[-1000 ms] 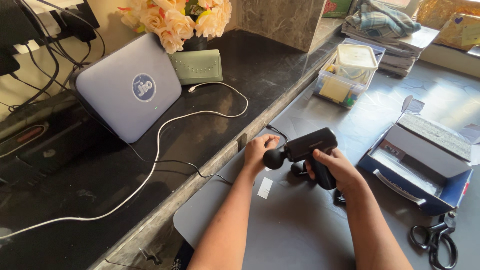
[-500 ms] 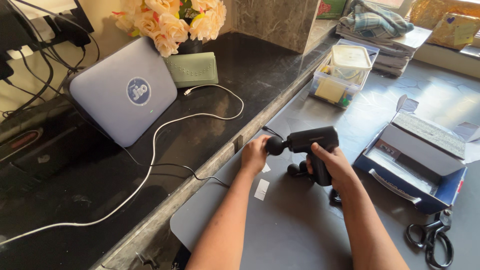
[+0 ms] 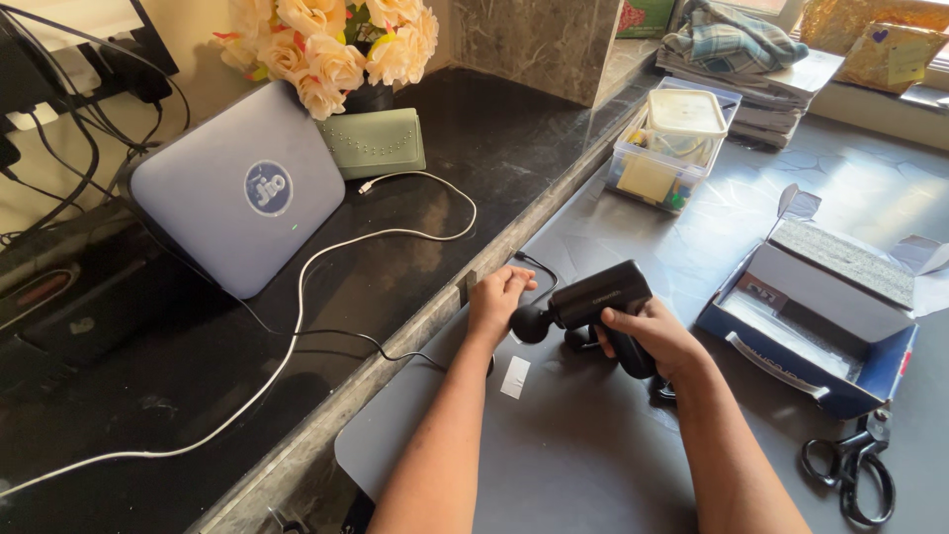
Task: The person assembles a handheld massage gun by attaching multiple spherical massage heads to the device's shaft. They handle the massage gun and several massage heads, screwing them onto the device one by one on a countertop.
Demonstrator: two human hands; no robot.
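Observation:
A black massage gun [image 3: 600,294] is held just above the grey table surface [image 3: 593,455]. My right hand [image 3: 647,336] grips its handle from the right. Its round ball head [image 3: 531,323] points left and touches the fingers of my left hand [image 3: 497,300], which is cupped beside and partly behind the ball. Another black attachment [image 3: 576,339] lies on the table under the gun, partly hidden. A small white label [image 3: 515,377] lies flat just below my left wrist.
An open blue box with grey foam [image 3: 825,311] stands right of my hands, with black scissors [image 3: 852,471] below it. A clear plastic container [image 3: 675,148] sits further back. On the dark counter left: a grey router [image 3: 232,188], green purse [image 3: 374,143], flowers [image 3: 331,44], white cable [image 3: 297,326].
The massage gun has tilted, its ball head dropping lower and slightly left. My left hand stays against the ball, its fingers spread a little more. The view drifted slightly.

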